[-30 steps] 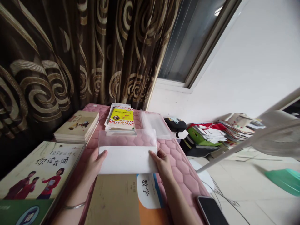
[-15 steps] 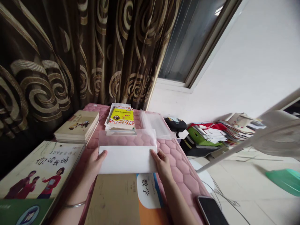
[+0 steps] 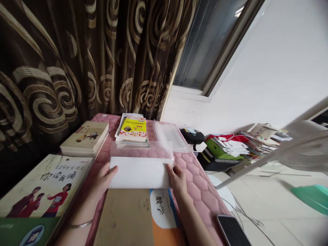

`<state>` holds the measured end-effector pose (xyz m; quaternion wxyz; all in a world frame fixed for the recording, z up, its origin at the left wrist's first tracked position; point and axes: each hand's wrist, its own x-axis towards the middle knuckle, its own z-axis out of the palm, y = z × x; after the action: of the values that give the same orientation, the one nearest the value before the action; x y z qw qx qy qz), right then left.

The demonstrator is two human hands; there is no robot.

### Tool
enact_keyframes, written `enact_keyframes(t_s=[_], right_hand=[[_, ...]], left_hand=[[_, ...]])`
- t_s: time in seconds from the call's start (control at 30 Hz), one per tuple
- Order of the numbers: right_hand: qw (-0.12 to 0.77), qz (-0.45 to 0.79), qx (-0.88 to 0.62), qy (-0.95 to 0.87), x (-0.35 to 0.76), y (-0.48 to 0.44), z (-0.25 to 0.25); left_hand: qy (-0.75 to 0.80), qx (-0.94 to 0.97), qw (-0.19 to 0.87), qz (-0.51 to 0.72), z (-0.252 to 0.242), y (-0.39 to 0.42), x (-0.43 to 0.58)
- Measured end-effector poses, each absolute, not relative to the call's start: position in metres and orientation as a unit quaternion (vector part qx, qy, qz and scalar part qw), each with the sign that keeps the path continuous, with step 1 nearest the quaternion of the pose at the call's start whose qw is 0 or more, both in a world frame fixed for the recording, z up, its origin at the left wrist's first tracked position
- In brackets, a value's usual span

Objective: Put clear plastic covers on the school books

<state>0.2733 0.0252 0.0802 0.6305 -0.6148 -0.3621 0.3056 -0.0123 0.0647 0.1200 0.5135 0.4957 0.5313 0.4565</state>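
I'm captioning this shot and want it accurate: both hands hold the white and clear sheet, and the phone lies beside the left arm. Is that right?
Not quite: the head view shows the phone beside the right arm. The rest stands: the left hand and right hand both hold the white and clear sheet.

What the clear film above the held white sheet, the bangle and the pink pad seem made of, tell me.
Clear film: probably smooth plastic, since what lies behind shows through.
Bangle: likely polished metal, being silvery and shiny.
Pink pad: seemingly soft quilted fabric, going by its puffy hexagons; fibre unclear.
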Motion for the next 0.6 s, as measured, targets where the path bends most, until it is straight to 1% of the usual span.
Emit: enact_keyframes(t_s=[0.1,0.33,0.5,0.6], right_hand=[[0.626,0.311,-0.603,-0.385,0.272,0.021,0.082],[0.622,0.319,-0.601,-0.387,0.269,0.02,0.085],[0.619,0.303,-0.607,-0.394,0.269,0.02,0.084],[0.622,0.305,-0.602,-0.397,0.269,0.018,0.083]], left_hand=[[0.514,0.488,0.538,0.456,0.114,0.066,-0.013],[0.494,0.503,0.529,0.472,0.089,0.074,-0.015],[0.497,0.498,0.521,0.483,0.097,0.07,-0.012],[0.543,0.5,0.473,0.481,0.105,0.064,-0.01]])
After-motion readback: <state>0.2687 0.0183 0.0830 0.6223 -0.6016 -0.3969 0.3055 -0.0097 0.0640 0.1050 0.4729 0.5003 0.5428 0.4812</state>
